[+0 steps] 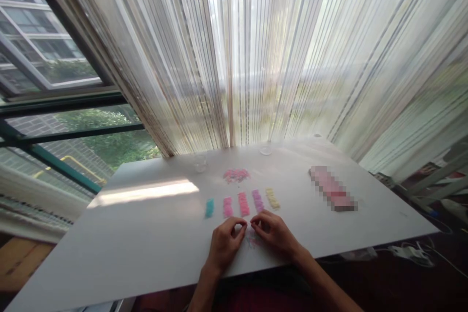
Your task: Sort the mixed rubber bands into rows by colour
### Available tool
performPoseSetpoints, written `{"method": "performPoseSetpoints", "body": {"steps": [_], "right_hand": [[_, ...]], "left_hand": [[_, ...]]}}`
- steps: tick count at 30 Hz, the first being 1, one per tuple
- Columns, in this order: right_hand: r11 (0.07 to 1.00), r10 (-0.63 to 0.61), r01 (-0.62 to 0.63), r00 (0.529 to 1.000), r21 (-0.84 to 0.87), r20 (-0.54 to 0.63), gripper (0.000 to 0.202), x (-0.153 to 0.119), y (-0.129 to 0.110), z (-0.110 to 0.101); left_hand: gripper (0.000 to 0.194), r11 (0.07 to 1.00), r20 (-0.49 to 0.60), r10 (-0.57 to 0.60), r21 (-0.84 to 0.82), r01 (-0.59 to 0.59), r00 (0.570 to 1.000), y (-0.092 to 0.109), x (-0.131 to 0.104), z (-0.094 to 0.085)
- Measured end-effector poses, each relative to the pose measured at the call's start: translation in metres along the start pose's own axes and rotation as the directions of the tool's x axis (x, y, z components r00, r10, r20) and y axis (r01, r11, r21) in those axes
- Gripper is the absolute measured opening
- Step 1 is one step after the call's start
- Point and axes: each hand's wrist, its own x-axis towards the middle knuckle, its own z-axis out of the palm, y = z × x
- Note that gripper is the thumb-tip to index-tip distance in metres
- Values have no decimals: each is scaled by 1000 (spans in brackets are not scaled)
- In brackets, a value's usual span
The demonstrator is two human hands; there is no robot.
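Thumb and fingertips of my left hand are pinched together just above the table. Facing it, close by, my right hand is pinched the same way. Anything between the fingertips is too small to make out. Below and between the hands lies a small loose scatter of tiny pink and bluish pieces. Just beyond my fingers, small pieces are sorted by colour into short strips: teal, pink, coral pink, purple and yellow. A mixed, mostly pink pile lies farther back.
Everything rests on a white table. A clear container and a clear round dish stand near its back edge. On the right lies a pixelated pink, dark-edged object. Striped sheer curtains hang behind the table.
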Motion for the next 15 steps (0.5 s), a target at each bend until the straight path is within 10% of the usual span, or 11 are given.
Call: {"method": "performPoseSetpoints", "body": {"steps": [15], "right_hand": [[997,-36,34,999,-69,-22,13,2,1,1]], "left_hand": [[13,983,-22,46,176,-41,999,3,0,0]]}}
